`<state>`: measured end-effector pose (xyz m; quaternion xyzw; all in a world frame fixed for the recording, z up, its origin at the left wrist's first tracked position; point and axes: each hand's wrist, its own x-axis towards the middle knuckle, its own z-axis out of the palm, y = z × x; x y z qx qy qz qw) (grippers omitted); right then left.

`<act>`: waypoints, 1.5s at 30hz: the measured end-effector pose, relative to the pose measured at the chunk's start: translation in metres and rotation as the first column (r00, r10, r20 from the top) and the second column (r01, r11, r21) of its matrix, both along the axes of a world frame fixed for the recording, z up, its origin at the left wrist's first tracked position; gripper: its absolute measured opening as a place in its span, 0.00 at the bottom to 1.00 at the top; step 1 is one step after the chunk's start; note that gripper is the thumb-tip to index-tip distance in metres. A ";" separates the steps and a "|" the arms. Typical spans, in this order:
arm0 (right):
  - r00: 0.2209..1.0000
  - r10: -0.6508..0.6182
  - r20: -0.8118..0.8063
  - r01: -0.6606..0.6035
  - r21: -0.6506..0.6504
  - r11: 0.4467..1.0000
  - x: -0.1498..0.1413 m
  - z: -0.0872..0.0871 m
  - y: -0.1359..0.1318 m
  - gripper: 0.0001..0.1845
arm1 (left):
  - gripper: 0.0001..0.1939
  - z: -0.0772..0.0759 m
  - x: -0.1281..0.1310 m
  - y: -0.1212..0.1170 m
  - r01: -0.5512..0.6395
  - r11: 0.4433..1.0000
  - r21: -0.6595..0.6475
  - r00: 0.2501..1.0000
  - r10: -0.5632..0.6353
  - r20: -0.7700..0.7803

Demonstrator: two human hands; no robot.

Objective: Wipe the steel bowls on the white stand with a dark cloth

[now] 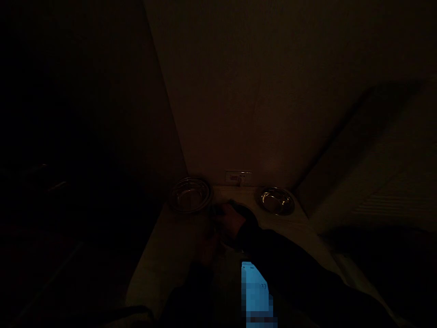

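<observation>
The picture is very dark. My right hand (232, 222) reaches in from the right in a dark sleeve, fingers bent around something dark that I cannot make out. Close below and to its left is my left hand (205, 248), so dim that its fingers do not show clearly. Both hands are near each other over the pale table (164, 259). Just behind and under my right hand lies a dark rounded shape, partly covered by the arm. A shiny metal bowl (190, 196) stands beyond the hands to the left.
Another shiny metal bowl (276, 201) stands at the back right. A wall socket plate (239, 176) sits low on the wall behind the table. Near the front a lit phone screen (256, 291) lies partly under my right sleeve. Walls rise at the back and sides.
</observation>
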<state>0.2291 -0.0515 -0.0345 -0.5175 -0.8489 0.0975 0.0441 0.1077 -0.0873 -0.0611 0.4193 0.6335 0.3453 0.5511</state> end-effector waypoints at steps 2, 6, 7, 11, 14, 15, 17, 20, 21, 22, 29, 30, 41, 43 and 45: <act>0.996 -0.055 0.067 0.057 -0.022 0.998 0.010 0.006 0.011 0.17 | 0.13 0.003 0.001 -0.002 0.006 1.000 0.014 1.000 -0.006 0.029; 0.965 -0.148 0.218 0.172 -0.096 0.980 0.041 0.018 0.023 0.17 | 0.10 0.014 0.005 -0.005 -0.021 0.992 0.126 0.999 0.026 -0.037; 0.957 -0.162 0.242 0.193 -0.111 0.975 0.047 0.020 0.023 0.17 | 0.10 0.016 0.006 -0.006 -0.020 0.987 0.161 0.998 0.030 -0.055; 0.959 -0.132 0.252 0.167 -0.123 0.978 0.045 0.021 0.020 0.18 | 0.12 0.015 0.009 -0.006 0.021 0.984 0.177 0.995 -0.004 -0.098; 0.971 -0.078 0.225 0.105 -0.110 0.988 0.034 0.019 0.022 0.21 | 0.13 0.008 0.010 -0.004 0.029 0.986 0.166 0.994 -0.010 -0.111; 0.973 -0.071 0.221 0.097 -0.108 0.989 0.034 0.019 0.023 0.22 | 0.14 0.007 0.009 -0.004 0.025 0.983 0.181 0.993 -0.004 -0.114; 0.971 -0.073 0.230 0.101 -0.113 0.988 0.045 0.020 0.020 0.22 | 0.14 0.005 0.006 -0.003 0.013 0.976 0.219 0.992 0.015 -0.125; 0.962 -0.073 0.263 0.107 -0.120 0.987 0.076 0.019 0.004 0.22 | 0.14 0.010 0.004 -0.004 -0.019 0.975 0.222 0.989 0.051 -0.140; 0.960 -0.058 0.272 0.087 -0.099 0.991 0.085 0.017 -0.003 0.21 | 0.14 0.013 0.005 -0.005 -0.025 0.978 0.209 0.988 0.055 -0.141; 0.958 -0.048 0.282 0.070 -0.066 0.995 0.091 0.014 -0.010 0.21 | 0.14 0.015 0.006 -0.005 -0.022 0.981 0.191 0.990 0.049 -0.134; 0.948 0.180 0.264 -0.214 0.106 0.971 0.068 0.002 0.005 0.15 | 0.15 0.020 0.013 -0.005 0.016 0.987 0.159 0.989 0.007 -0.146; 0.943 0.190 0.273 -0.225 0.102 0.969 0.068 0.004 0.009 0.15 | 0.15 0.018 0.012 -0.005 0.023 0.988 0.155 0.988 0.001 -0.152; 0.944 0.179 0.276 -0.198 0.040 0.979 0.097 0.005 -0.035 0.16 | 0.15 0.008 0.007 -0.004 0.064 0.977 0.202 0.985 -0.029 -0.172; 0.944 0.212 0.253 -0.228 0.039 0.973 0.092 0.005 -0.022 0.17 | 0.14 0.010 0.006 -0.003 0.065 0.977 0.203 0.983 -0.027 -0.183; 0.941 0.233 0.245 -0.240 -0.001 0.971 0.093 0.007 -0.012 0.17 | 0.14 0.010 0.006 -0.001 0.035 0.977 0.209 0.983 0.005 -0.185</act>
